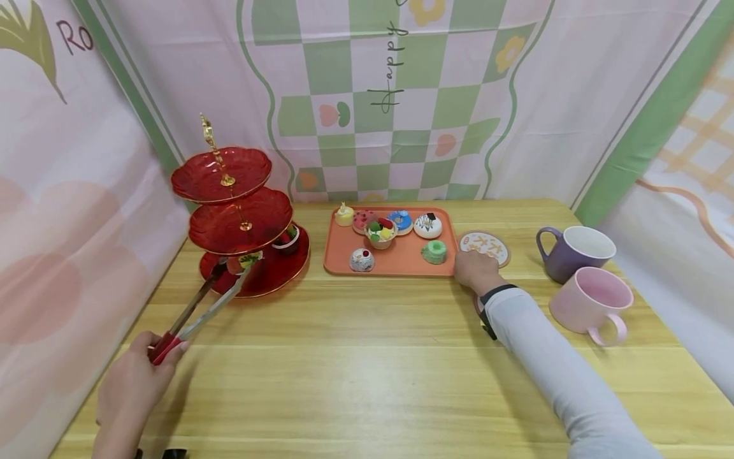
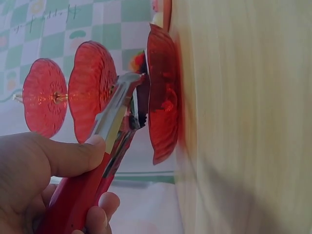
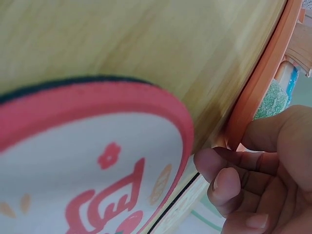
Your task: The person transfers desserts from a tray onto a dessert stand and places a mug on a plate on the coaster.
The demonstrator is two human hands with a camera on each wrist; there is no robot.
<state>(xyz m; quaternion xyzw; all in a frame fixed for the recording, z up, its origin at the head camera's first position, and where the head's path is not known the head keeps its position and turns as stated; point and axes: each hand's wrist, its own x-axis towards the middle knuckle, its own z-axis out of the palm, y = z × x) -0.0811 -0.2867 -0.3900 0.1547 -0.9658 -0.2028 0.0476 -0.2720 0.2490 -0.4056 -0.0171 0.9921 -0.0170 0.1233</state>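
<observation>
My left hand (image 1: 134, 379) grips red-handled tongs (image 1: 212, 310). Their tips are at a small fruit-topped toy cake (image 1: 250, 259) at the bottom tier of a red three-tier stand (image 1: 287, 274). Whether that cake touches the tier, I cannot tell. Another toy cake (image 1: 288, 240) sits farther back on the same tier; the upper two tiers hold nothing. At the right end of an orange tray (image 1: 395, 258), my right hand (image 1: 477, 271) pinches the rim between thumb and fingers, as the right wrist view shows. On the tray lie several toy pastries, among them a green cake (image 1: 434, 252) and a fruit tart (image 1: 381, 233).
A round patterned coaster (image 1: 493, 242) lies just right of the tray. A pink-rimmed coaster (image 3: 122, 141) is beneath my right wrist. Farther right stand a purple mug (image 1: 573, 255) and a pink mug (image 1: 585, 306). Printed cloth (image 1: 395, 127) hangs behind the wooden table (image 1: 344, 370).
</observation>
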